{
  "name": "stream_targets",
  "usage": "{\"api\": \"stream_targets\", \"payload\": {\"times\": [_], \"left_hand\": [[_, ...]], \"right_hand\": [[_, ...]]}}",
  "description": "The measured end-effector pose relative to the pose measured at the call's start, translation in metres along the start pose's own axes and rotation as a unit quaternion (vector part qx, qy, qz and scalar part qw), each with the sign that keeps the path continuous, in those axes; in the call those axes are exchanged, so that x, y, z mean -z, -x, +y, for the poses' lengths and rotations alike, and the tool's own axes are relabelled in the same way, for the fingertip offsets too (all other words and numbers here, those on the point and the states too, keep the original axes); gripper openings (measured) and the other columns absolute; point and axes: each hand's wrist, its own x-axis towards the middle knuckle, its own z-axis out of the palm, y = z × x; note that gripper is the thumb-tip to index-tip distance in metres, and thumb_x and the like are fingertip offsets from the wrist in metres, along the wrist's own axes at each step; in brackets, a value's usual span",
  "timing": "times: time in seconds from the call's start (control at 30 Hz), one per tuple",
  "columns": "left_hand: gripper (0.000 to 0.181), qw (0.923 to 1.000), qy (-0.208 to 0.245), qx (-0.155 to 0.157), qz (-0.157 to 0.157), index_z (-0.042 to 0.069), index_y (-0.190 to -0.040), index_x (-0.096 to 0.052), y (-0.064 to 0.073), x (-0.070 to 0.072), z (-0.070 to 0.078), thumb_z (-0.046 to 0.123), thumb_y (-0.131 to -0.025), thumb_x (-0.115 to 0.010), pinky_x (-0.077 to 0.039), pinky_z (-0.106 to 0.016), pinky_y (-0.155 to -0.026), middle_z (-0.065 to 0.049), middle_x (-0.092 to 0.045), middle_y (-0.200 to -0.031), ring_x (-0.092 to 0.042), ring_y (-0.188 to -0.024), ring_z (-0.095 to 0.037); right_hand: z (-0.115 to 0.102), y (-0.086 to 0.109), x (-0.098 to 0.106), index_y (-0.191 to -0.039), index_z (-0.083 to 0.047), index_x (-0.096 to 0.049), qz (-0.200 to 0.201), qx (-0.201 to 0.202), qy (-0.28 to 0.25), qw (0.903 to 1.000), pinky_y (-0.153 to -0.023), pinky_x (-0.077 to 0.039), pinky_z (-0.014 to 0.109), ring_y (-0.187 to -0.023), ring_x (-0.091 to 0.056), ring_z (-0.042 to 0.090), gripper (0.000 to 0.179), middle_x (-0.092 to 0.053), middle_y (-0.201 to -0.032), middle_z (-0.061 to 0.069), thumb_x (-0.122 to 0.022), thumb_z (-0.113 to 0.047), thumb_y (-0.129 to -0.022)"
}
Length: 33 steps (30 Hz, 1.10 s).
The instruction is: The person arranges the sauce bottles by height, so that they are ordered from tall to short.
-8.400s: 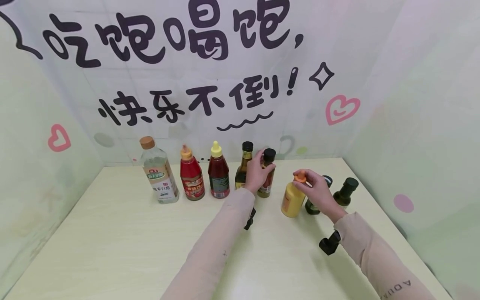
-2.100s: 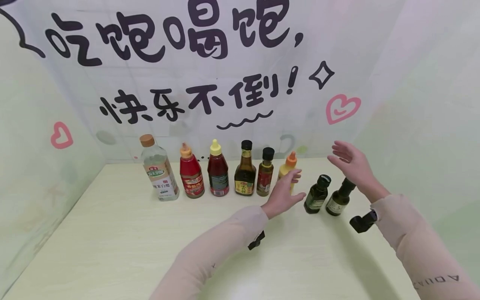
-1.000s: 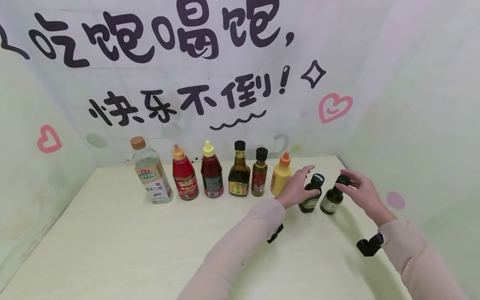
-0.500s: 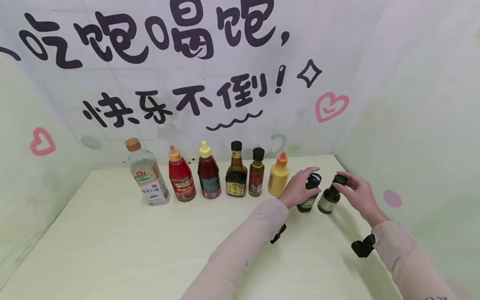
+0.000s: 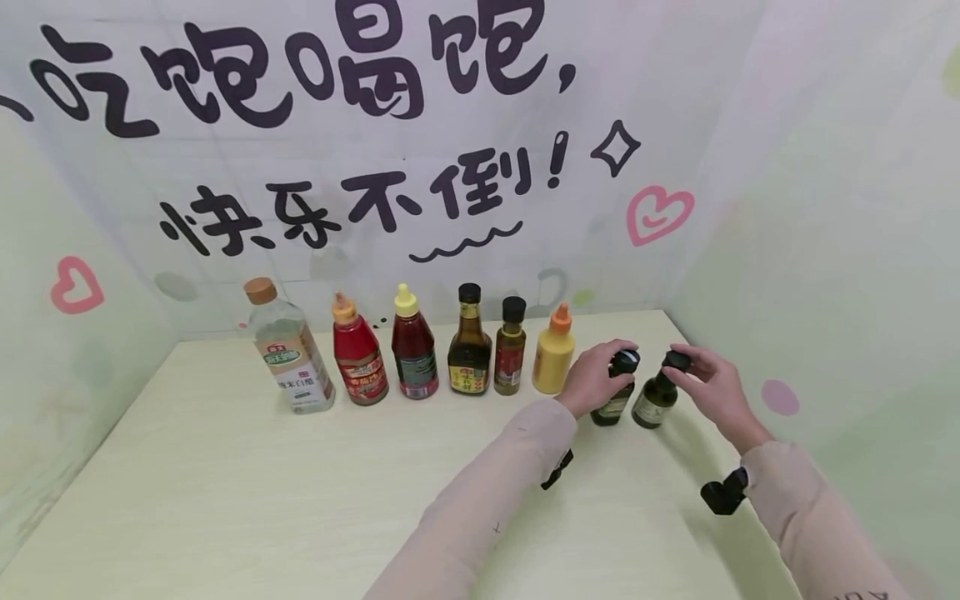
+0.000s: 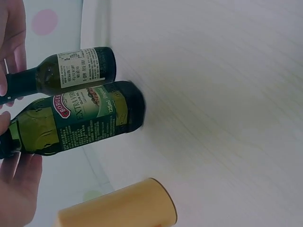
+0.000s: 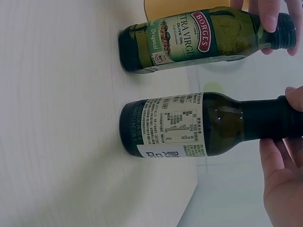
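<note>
My left hand (image 5: 595, 381) grips the neck of a small olive oil bottle (image 5: 609, 411), whose green Borges label (image 6: 85, 111) shows in the left wrist view. To its right, my right hand (image 5: 716, 390) pinches the black cap of a slim dark green bottle (image 5: 652, 407). That second bottle's white label (image 7: 175, 125) carries small print and faces the right wrist camera. Both bottles stand upright on the table, close side by side. In the head view my left hand covers part of the olive oil bottle's shoulder.
Left of the hands, a row along the back wall holds a yellow squeeze bottle (image 5: 553, 362), two black-capped bottles (image 5: 508, 358) (image 5: 470, 358), a dark red sauce bottle (image 5: 414, 358), a ketchup bottle (image 5: 360, 362) and a clear vinegar bottle (image 5: 291, 362). A side wall (image 5: 847, 333) rises at right.
The yellow bottle, earlier in my right hand, now stands back in the row. Both hands have since come down onto the two dark green bottles and taken hold; the head view shifted slightly right.
</note>
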Motion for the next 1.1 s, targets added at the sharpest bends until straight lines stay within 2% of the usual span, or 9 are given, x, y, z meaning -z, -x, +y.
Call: {"api": "stream_targets", "payload": {"times": [0.2, 0.43, 0.63, 0.77, 1.1], "left_hand": [[0.044, 1.0, 0.003, 0.005, 0.005, 0.022, -0.122, -0.051, -0.001, -0.002, 0.001, 0.016, -0.081, -0.065, -0.041, -0.018, -0.084, 0.004, -0.055, -0.119, -0.052, -0.105, -0.008], [0.043, 0.9999, 0.001, 0.001, 0.01, 0.022, -0.121, -0.053, -0.001, -0.003, -0.003, 0.016, -0.08, -0.066, -0.041, -0.017, -0.084, 0.004, -0.056, -0.117, -0.052, -0.104, -0.007], [0.042, 0.9997, 0.005, -0.024, -0.001, 0.022, -0.12, -0.054, 0.001, 0.003, -0.006, 0.016, -0.08, -0.065, -0.041, -0.014, -0.082, 0.003, -0.058, -0.115, -0.054, -0.101, -0.006], [0.042, 0.9991, 0.017, -0.038, -0.006, 0.018, -0.121, -0.054, 0.001, 0.008, -0.009, 0.016, -0.08, -0.065, -0.041, -0.013, -0.081, 0.001, -0.058, -0.115, -0.054, -0.099, -0.006], [0.043, 0.9968, 0.051, -0.058, 0.022, 0.012, -0.121, -0.053, -0.01, 0.017, -0.013, 0.012, -0.079, -0.065, -0.044, -0.015, -0.078, -0.005, -0.059, -0.113, -0.056, -0.098, -0.009]], "right_hand": [[-0.001, 0.002, 0.002, -0.118, -0.003, -0.054, -0.002, 0.0, -0.013, 0.9999, -0.071, -0.041, 0.006, -0.087, -0.051, -0.013, 0.039, -0.053, -0.094, -0.025, -0.064, -0.013, -0.081], [0.0, 0.002, 0.0, -0.119, 0.004, -0.051, -0.005, 0.013, -0.007, 0.9999, -0.072, -0.041, 0.006, -0.088, -0.05, -0.013, 0.042, -0.053, -0.094, -0.024, -0.063, -0.011, -0.082], [0.001, 0.001, 0.0, -0.119, 0.005, -0.051, -0.006, 0.015, 0.004, 0.9999, -0.071, -0.041, 0.006, -0.087, -0.05, -0.013, 0.042, -0.052, -0.095, -0.023, -0.062, -0.012, -0.083], [0.001, 0.001, -0.001, -0.118, 0.005, -0.051, -0.004, 0.015, 0.0, 0.9999, -0.072, -0.042, 0.006, -0.088, -0.051, -0.012, 0.041, -0.052, -0.095, -0.022, -0.063, -0.011, -0.082], [0.003, 0.0, 0.0, -0.118, 0.005, -0.051, -0.005, 0.014, -0.002, 0.9999, -0.072, -0.041, 0.006, -0.087, -0.05, -0.013, 0.041, -0.053, -0.093, -0.024, -0.063, -0.011, -0.082]]}}
